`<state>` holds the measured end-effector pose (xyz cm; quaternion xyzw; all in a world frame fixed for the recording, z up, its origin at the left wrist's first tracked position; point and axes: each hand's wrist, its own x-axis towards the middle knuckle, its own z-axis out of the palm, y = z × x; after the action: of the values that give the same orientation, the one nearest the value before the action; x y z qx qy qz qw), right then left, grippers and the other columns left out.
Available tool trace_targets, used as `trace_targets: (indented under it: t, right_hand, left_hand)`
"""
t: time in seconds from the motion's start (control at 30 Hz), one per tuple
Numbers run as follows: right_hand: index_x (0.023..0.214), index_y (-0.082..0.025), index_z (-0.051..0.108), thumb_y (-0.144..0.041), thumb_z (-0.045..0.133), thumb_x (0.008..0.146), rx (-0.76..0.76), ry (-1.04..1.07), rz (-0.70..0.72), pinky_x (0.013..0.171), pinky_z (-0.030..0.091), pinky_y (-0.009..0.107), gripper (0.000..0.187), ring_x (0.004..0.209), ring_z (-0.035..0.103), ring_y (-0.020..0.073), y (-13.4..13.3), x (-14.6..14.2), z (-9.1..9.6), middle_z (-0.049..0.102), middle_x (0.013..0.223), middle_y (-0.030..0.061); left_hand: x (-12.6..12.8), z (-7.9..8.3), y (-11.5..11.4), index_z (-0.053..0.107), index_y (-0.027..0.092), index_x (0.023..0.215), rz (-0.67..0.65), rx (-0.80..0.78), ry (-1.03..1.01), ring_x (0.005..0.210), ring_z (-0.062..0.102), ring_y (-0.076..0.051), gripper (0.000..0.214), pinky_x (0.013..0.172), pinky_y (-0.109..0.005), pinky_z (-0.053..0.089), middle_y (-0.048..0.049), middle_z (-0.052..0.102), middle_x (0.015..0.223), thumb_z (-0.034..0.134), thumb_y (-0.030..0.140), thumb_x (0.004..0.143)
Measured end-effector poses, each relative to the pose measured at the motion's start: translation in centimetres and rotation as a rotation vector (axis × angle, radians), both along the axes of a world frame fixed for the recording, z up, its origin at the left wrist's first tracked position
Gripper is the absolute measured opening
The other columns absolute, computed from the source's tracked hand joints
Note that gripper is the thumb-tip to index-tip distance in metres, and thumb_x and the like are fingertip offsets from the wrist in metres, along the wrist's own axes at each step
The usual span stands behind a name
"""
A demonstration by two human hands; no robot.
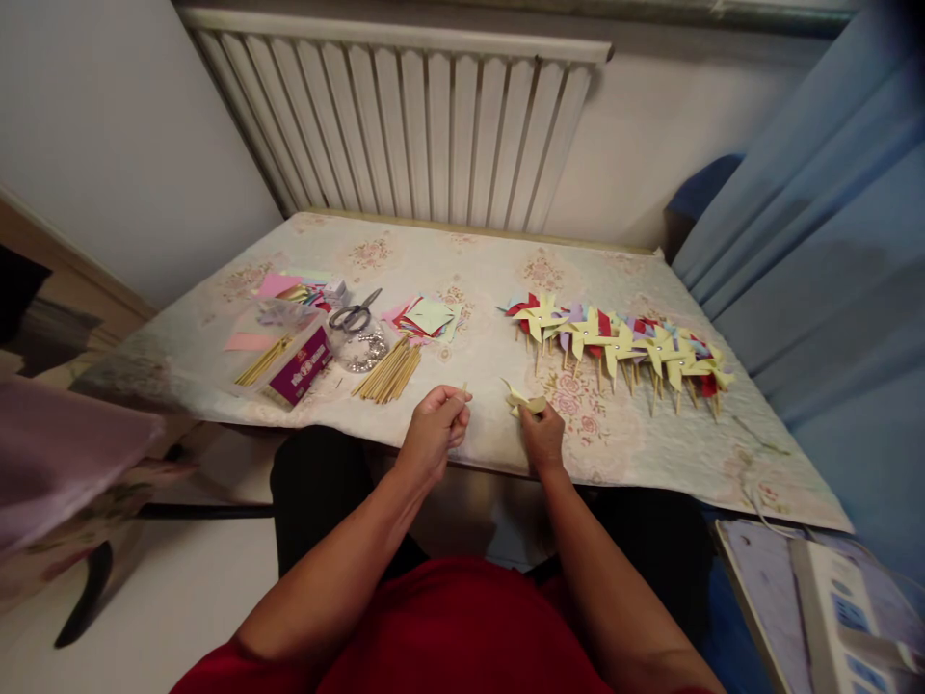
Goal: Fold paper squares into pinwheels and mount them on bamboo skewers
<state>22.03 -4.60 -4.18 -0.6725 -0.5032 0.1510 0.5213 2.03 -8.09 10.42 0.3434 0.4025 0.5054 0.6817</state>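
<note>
My left hand (436, 427) is closed around a thin wooden stick (463, 390) whose tip pokes up above the fingers. My right hand (543, 434) pinches a folded pale yellow paper pinwheel head (521, 398) just above the table's near edge. The two hands are a short gap apart, over the patterned tablecloth (469, 260). To the right lies a row of several finished paper pinwheels (621, 342) in yellow, red and purple, sticks pointing toward me.
A loose bundle of wooden sticks (388, 374) lies left of my hands. Scissors (356, 313), a shiny pile of pins (363, 349), a small box (293, 364) and stacks of coloured paper squares (425, 318) sit at the left. A radiator (405, 125) stands behind the table, blue fabric (831, 241) at right.
</note>
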Motion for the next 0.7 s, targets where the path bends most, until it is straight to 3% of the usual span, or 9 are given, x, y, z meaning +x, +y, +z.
trace_targets:
  t: [0.7]
  right_hand:
    - [0.068, -0.018, 0.059, -0.038, 0.057, 0.076, -0.003, -0.013, -0.008, 0.063, 0.038, 0.028, 0.022, 0.063, 0.051, 0.0166, -0.08, -0.04, 0.22, 0.061, 0.065, 0.0015]
  left_hand:
    - [-0.06, -0.04, -0.04, 0.054, 0.016, 0.080, -0.032, -0.032, -0.038, 0.037, 0.022, 0.000, 0.020, 0.039, -0.018, 0.010, 0.0054, 0.048, 0.055, 0.066, 0.031, 0.074]
